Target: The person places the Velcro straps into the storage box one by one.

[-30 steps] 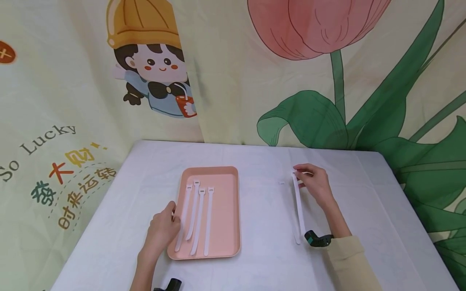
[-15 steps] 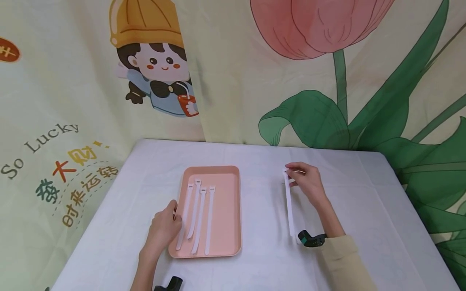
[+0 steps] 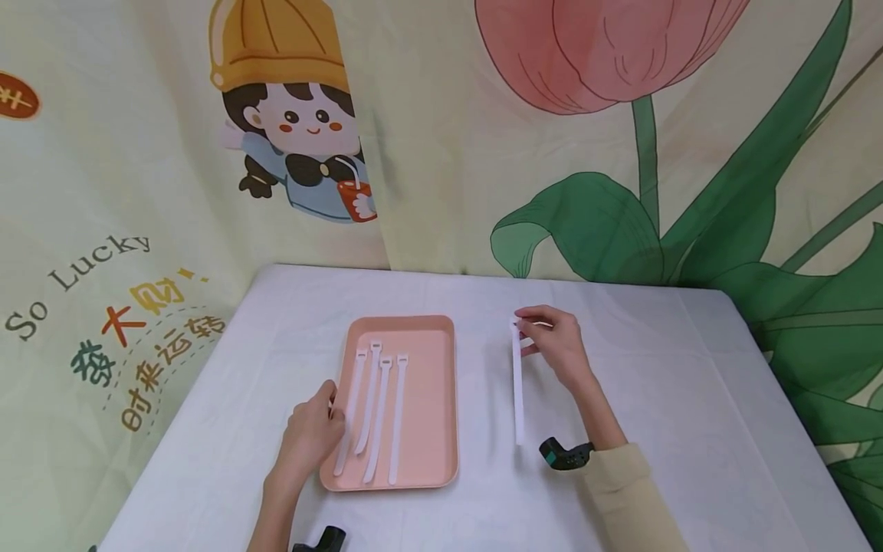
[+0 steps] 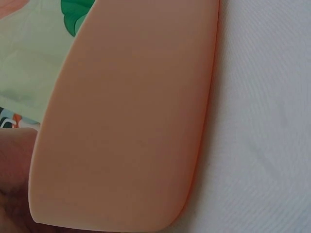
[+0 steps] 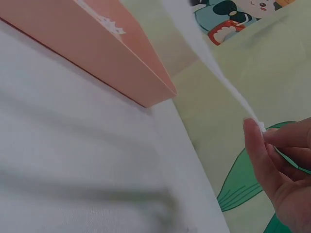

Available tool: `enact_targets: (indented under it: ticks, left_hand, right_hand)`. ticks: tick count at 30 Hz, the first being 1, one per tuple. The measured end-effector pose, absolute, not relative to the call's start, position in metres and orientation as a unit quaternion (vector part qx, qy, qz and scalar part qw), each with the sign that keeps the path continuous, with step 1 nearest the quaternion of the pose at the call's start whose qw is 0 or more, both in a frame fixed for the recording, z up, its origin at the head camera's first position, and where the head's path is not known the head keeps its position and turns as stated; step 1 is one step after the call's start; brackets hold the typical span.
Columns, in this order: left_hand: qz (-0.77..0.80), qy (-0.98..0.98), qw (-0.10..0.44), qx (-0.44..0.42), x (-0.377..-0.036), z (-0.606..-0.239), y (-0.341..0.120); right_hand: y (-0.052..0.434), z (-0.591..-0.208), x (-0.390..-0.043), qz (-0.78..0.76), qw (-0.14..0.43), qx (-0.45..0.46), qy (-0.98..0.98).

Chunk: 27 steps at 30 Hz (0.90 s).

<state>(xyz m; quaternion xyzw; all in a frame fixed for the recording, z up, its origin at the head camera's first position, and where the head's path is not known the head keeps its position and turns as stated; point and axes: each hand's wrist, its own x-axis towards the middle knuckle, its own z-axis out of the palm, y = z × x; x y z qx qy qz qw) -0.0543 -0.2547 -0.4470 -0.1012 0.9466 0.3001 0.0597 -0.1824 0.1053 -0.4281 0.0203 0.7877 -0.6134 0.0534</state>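
Note:
My right hand [image 3: 557, 346] pinches a white cable tie [image 3: 518, 395] by its slotted head, between thumb and fingertips. The strip hangs toward the near side, just right of the pink tray [image 3: 431, 406]. In the right wrist view, the pinched end [image 5: 252, 114] shows between thumb and fingers, with the band raised above the tablecloth. My left hand [image 3: 312, 433] holds the tray's left rim, its fingers partly hidden. Several more white cable ties [image 3: 378, 418] lie lengthwise in the tray's left half, heads at the far end.
A white cloth [image 3: 476, 506] covers the table, whose far edge meets a printed backdrop [image 3: 428, 153] with a tulip and a cartoon figure. Black wrist cameras [image 3: 566, 454] sit on both wrists, the left one partly out of frame.
My right hand has moved left with the cable tie, closer to the tray, and the strip now hangs straighter. The left hand and the tray have stayed in place.

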Motion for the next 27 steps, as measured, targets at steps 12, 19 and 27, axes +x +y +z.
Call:
enact_targets:
  ticks: [12, 19, 27]
  left_hand:
    - [0.301, 0.947, 0.053, -0.103, -0.053, -0.449, -0.256]
    - [0.303, 0.948, 0.042, -0.093, -0.058, -0.450, -0.256]
    - [0.299, 0.948, 0.041, -0.097, -0.054, -0.448, -0.256]
  right_hand:
    - [0.068, -0.428, -0.182, -0.630, 0.060, -0.005, 0.774]
    - [0.048, -0.430, -0.185, -0.647, 0.061, -0.024, 0.759]
    - [0.021, -0.434, -0.181, -0.657, 0.073, -0.045, 0.749]
